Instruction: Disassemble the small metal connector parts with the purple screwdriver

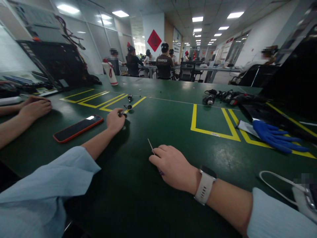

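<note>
My left hand [115,121] reaches forward over the green table [158,205] and is closed on a small dark metal part [122,114]. Two similar small cylindrical parts [128,106] [129,97] stand just beyond it on the yellow tape lines. My right hand [173,167], with a white watch [205,185] on the wrist, rests on the table nearer to me. Its fingers are curled round a thin metal tool [150,146] whose tip points up and left.
A red-cased phone [78,128] lies left of my left hand. Another person's hands [34,107] rest at the far left. A blue glove [276,135] and dark parts [223,97] lie at right, a white bottle [110,73] at the back. Several people sit at far tables.
</note>
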### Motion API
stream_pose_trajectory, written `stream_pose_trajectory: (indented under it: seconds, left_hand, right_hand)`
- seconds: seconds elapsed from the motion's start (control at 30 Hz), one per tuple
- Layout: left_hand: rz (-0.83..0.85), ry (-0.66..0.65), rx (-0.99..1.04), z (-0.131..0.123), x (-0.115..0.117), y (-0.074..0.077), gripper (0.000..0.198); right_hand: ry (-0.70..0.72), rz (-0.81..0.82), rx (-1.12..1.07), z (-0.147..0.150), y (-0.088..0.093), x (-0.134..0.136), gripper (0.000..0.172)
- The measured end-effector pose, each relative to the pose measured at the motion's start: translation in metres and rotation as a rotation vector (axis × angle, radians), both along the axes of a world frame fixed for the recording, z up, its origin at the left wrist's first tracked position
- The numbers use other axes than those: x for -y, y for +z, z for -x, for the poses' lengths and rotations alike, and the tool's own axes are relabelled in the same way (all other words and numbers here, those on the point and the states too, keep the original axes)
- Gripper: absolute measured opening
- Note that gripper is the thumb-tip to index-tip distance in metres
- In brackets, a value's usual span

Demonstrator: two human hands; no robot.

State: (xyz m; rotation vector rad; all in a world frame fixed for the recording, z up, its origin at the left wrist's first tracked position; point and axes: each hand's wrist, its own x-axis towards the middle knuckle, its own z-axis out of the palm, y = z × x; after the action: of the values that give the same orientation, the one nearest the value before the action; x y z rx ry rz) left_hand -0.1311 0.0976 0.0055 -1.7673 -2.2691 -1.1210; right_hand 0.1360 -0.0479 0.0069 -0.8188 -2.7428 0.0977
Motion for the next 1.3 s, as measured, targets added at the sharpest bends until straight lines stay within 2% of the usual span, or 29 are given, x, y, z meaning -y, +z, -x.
stream_pose_trajectory:
  seconds: [0.13,0.3,0.43,0.6,0.67,0.77,0.9,1.13,1.3]
  left_hand:
    - [0.035,0.053,-0.035,0.013,-0.025,0.000,0.030]
    - [0.060,0.060,-0.077,0.013,-0.049,-0.001,0.030]
    - [0.023,0.065,-0.143,0.009,-0.059,-0.001,0.045]
    - [0.050,-0.024,-0.269,0.001,-0.072,-0.003,0.062]
    - [0.108,-0.040,-0.305,-0.002,-0.077,-0.004,0.060]
    - [0.175,-0.029,-0.330,-0.007,-0.086,-0.004,0.047]
    - [0.158,-0.044,-0.353,-0.011,-0.096,-0.005,0.036]
    - [0.004,-0.190,-0.378,-0.013,-0.095,-0.003,0.023]
    - [-0.155,-0.317,-0.349,-0.047,-0.074,0.000,0.024]
  right_hand:
    - [0.003,-0.002,0.009,0.001,0.000,0.000,0.025]
    - [0.002,0.000,0.020,0.002,0.002,0.000,0.027]
    - [-0.001,-0.002,0.014,0.002,0.003,-0.001,0.027]
    - [0.000,-0.003,0.004,0.003,0.002,-0.003,0.026]
    - [-0.001,-0.003,0.005,0.004,0.001,-0.004,0.025]
    - [0.001,-0.001,0.000,0.003,0.001,-0.004,0.024]
    - [0.001,-0.003,-0.003,0.002,0.002,-0.005,0.023]
    - [0.002,-0.001,-0.012,0.003,0.001,-0.008,0.022]
    - [0.001,0.023,-0.056,0.002,-0.001,-0.009,0.021]
